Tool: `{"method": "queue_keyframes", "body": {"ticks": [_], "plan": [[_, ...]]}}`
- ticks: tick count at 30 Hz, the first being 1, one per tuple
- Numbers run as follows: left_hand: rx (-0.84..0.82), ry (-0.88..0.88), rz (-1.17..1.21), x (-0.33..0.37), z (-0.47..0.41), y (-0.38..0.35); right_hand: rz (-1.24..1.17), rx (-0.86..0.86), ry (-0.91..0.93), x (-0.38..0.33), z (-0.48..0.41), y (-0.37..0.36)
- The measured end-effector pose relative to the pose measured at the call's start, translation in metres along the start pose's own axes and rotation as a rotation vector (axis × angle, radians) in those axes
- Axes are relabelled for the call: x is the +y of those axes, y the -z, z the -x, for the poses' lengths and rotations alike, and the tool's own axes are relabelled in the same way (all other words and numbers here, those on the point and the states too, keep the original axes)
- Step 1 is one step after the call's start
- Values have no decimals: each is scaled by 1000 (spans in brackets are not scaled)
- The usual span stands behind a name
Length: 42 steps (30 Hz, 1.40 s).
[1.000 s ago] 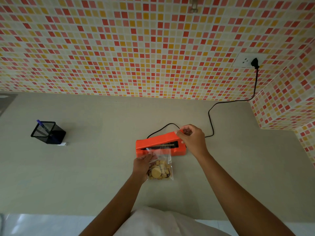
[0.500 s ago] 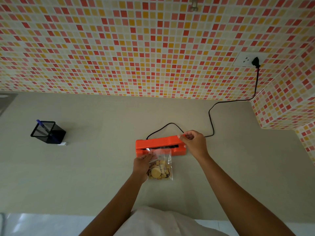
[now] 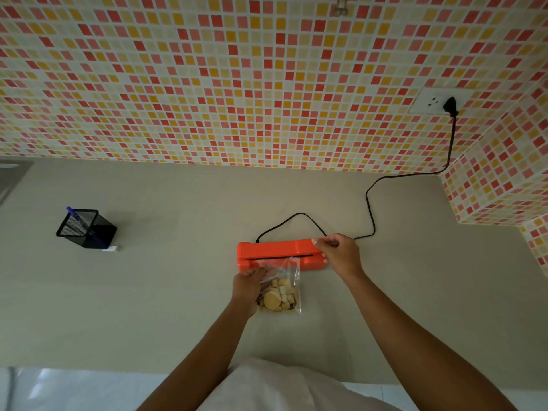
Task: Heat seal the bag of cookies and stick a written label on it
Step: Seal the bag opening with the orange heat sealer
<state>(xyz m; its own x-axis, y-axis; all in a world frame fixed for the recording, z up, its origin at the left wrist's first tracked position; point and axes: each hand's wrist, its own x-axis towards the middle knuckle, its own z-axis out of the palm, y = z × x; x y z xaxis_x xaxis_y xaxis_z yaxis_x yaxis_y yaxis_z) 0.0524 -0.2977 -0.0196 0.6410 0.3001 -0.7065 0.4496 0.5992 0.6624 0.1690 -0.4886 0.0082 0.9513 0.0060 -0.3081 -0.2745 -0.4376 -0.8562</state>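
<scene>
An orange heat sealer [image 3: 275, 253] lies in the middle of the beige counter. A clear bag of cookies [image 3: 281, 295] lies in front of it, its open top tucked into the sealer's slot. My left hand [image 3: 248, 287] holds the bag's left side near the top. My right hand [image 3: 338, 256] grips the right end of the sealer's lid, thumb on top and fingers curled round the end. A small white label [image 3: 112, 249] lies beside the pen holder, far left.
A black mesh pen holder [image 3: 86, 229] with a blue pen [image 3: 72, 214] stands at the left. The sealer's black cord [image 3: 369, 203] loops over the counter to a wall socket [image 3: 436, 102] at upper right. A tiled wall corner juts in on the right.
My right hand has brought the sealer's lid down from raised to nearly flat over the bag's top. My left hand has stayed on the bag.
</scene>
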Motion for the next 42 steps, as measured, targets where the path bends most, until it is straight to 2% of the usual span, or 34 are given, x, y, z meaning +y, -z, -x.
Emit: {"method": "queue_keyframes", "body": {"ticks": [9, 14, 42], "plan": [[4, 3, -3, 0, 1, 0, -15, 6, -44, 6, 0, -1], [0, -6, -4, 0, 2, -4, 43, 38, -16, 11, -5, -1], [10, -17, -37, -5, -7, 3, 34, 20, -27, 10, -3, -1]]}}
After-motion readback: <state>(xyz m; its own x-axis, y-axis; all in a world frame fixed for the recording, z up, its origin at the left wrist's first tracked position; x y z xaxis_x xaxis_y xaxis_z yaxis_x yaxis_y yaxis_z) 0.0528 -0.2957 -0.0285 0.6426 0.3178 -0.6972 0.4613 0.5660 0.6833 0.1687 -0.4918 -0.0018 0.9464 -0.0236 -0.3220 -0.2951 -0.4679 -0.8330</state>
